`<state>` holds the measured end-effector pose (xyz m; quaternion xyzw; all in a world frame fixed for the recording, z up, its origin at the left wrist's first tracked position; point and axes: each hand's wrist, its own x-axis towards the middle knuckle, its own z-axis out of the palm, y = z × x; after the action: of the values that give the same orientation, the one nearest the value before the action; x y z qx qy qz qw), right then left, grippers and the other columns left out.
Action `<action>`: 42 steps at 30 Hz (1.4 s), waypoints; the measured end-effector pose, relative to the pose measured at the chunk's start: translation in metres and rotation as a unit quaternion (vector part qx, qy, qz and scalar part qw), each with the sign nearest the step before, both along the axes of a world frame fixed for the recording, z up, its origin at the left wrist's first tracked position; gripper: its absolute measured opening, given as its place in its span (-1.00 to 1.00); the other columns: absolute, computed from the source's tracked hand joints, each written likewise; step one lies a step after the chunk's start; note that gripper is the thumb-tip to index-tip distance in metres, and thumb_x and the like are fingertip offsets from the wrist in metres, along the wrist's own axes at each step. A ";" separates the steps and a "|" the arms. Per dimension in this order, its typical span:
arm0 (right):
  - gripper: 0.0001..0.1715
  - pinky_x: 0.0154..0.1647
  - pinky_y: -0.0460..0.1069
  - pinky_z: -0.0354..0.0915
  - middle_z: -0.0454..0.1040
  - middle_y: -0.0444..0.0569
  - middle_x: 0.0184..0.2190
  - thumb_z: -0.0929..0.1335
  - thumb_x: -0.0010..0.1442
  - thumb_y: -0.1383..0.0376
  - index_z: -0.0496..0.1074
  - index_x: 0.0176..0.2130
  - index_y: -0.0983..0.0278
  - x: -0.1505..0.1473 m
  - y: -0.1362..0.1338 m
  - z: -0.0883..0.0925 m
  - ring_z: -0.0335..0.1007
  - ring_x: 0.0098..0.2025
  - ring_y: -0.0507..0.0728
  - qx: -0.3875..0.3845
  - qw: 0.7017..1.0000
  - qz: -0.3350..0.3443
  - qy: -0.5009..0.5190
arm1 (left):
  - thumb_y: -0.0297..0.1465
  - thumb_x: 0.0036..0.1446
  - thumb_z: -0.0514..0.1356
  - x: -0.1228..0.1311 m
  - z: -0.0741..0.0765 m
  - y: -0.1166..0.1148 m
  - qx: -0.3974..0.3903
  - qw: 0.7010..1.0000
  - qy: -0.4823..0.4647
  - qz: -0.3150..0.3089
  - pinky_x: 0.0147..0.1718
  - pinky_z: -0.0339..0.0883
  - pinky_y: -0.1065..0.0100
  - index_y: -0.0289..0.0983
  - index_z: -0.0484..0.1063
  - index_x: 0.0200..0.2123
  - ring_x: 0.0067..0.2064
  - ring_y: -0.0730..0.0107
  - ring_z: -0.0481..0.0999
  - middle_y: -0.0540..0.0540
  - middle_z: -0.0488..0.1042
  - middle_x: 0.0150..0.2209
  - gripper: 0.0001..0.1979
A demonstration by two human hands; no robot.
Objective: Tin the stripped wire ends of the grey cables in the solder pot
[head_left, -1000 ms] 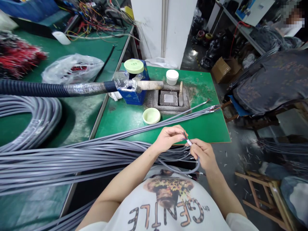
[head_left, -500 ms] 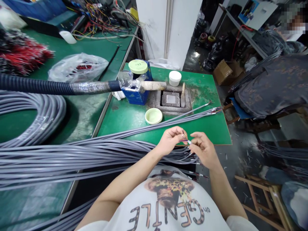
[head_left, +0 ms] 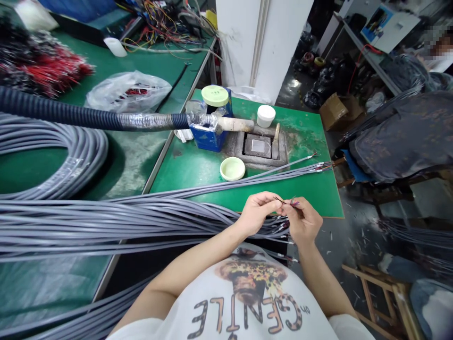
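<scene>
My left hand (head_left: 261, 211) is closed in a pinch on thin coloured wires (head_left: 293, 203) at a cable's end. My right hand (head_left: 303, 219) pinches the same wires from the other side, fingertips almost touching those of the left. Dark strands poke out above the left fingertips, and purple and green ones show by the right fingers. Below both hands lie the ends of a thick bundle of grey cables (head_left: 170, 222), with white sleeves and bare coloured wires. A few more grey cables (head_left: 262, 178) stretch across the green table beyond the hands, their stripped ends near its right edge.
A solder pot (head_left: 260, 145) is set in the table, with a scraper (head_left: 276, 141) leaning in it. Around it are a pale green dish (head_left: 232, 169), a white tub (head_left: 265, 115), a blue box (head_left: 208, 137) and a ribbed hose (head_left: 152, 122). A coworker (head_left: 406, 127) sits at right.
My right hand has closed in on the wires and met my left fingertips. The wire ends now point right instead of up-left. The whole view has shifted slightly.
</scene>
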<state>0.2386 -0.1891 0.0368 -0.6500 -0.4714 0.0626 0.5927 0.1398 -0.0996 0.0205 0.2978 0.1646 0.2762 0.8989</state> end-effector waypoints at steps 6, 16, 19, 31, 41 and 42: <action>-0.93 -0.53 -0.09 0.35 0.49 -0.16 -0.50 0.41 0.12 0.34 0.46 -0.41 0.24 -0.001 0.007 0.002 0.37 -0.58 -0.02 -0.001 0.988 0.039 0.148 | -0.35 -0.06 0.38 0.002 0.000 -0.002 -0.055 0.997 -0.046 -0.021 -0.39 0.35 0.39 -0.35 0.51 -0.41 -0.48 0.46 0.49 -0.04 0.52 -0.52 -0.81; -0.87 -0.57 -0.10 0.26 0.44 -0.20 -0.63 0.41 0.13 0.33 0.46 -0.46 0.26 0.003 0.008 0.000 0.33 -0.64 -0.02 -0.042 0.966 0.104 0.235 | -0.36 -0.02 0.36 -0.001 -0.010 0.017 0.182 0.982 -0.025 0.035 -0.43 0.28 0.45 -0.29 0.56 -0.34 -0.46 0.54 0.41 -0.02 0.46 -0.46 -0.85; -0.83 -0.58 -0.10 0.23 0.42 -0.20 -0.65 0.41 0.13 0.32 0.43 -0.49 0.26 0.003 0.009 0.002 0.31 -0.65 -0.03 -0.053 0.963 0.104 0.243 | -0.39 0.04 0.31 -0.007 -0.009 0.027 0.302 0.951 -0.037 0.048 -0.36 0.30 0.40 -0.26 0.59 -0.30 -0.38 0.47 0.44 -0.07 0.48 -0.41 -0.88; -0.86 -0.59 -0.12 0.24 0.41 -0.23 -0.54 0.45 0.07 0.33 0.43 -0.30 0.20 -0.006 0.016 0.007 0.32 -0.60 -0.04 -0.080 0.983 0.079 0.145 | -0.33 -0.05 0.38 -0.006 -0.008 0.019 0.045 0.998 -0.036 0.005 -0.42 0.28 0.44 -0.31 0.53 -0.46 -0.47 0.53 0.39 -0.01 0.45 -0.50 -0.83; -0.90 -0.31 0.01 0.32 0.42 -0.11 -0.39 0.33 0.19 0.37 0.41 -0.26 0.18 -0.009 0.037 0.007 0.37 -0.34 0.07 -0.017 0.996 0.081 -0.036 | -0.39 -0.08 0.38 -0.008 0.000 0.011 -0.058 0.992 -0.026 0.112 -0.39 0.29 0.50 -0.34 0.50 -0.46 -0.46 0.58 0.39 0.01 0.45 -0.49 -0.84; -0.90 -0.28 0.03 0.33 0.43 -0.09 -0.37 0.32 0.19 0.38 0.40 -0.26 0.18 -0.009 0.040 0.010 0.37 -0.31 0.09 -0.001 0.994 0.096 -0.045 | -0.39 -0.06 0.37 -0.008 0.001 0.012 -0.056 0.991 -0.030 0.119 -0.40 0.28 0.50 -0.33 0.49 -0.45 -0.46 0.58 0.38 0.02 0.43 -0.50 -0.85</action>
<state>0.2299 -0.1491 0.0465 -0.6045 -0.5579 0.0905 0.5614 0.1315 -0.0875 0.0219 0.2167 0.1873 0.3804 0.8793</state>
